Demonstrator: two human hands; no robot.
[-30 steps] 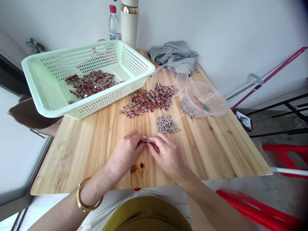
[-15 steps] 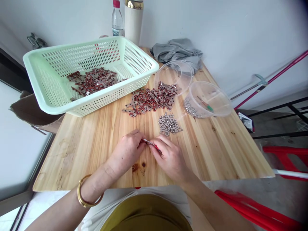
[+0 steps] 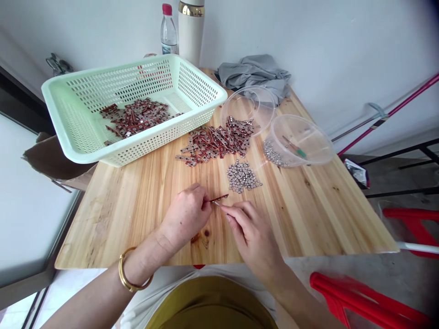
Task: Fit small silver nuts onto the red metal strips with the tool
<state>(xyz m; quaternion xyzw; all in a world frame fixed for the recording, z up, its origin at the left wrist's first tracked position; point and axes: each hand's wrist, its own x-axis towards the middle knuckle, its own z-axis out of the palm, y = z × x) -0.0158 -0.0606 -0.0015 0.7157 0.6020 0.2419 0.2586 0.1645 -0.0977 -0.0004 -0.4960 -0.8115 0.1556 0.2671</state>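
My left hand (image 3: pixel 188 208) is closed around one end of a narrow red-brown strip (image 3: pixel 219 198) with small metal pieces along it. The strip's free end points right, just above the wood. My right hand (image 3: pixel 252 228) pinches a slim metal-tipped tool (image 3: pixel 216 203), its tip at the lower edge of the strip; the fingers hide the rest of it. Beyond my hands lies a pile of small round metal pieces (image 3: pixel 242 177). Farther back is a heap of similar red-brown strips (image 3: pixel 219 141).
A pale green basket (image 3: pixel 161 132) with more strips stands at the back left. At the right, a clear plastic tub (image 3: pixel 308 160) holds metal pieces and a green-handled tool (image 3: pixel 299 151). A clear lid (image 3: pixel 265 98), grey cloth (image 3: pixel 254 73), bottle (image 3: pixel 168 34) and white flask (image 3: pixel 191 36) are behind.
My right hand has moved right and slightly down, apart from the left hand, uncovering the strip's free end. My left hand keeps its hold. The view has shifted slightly.
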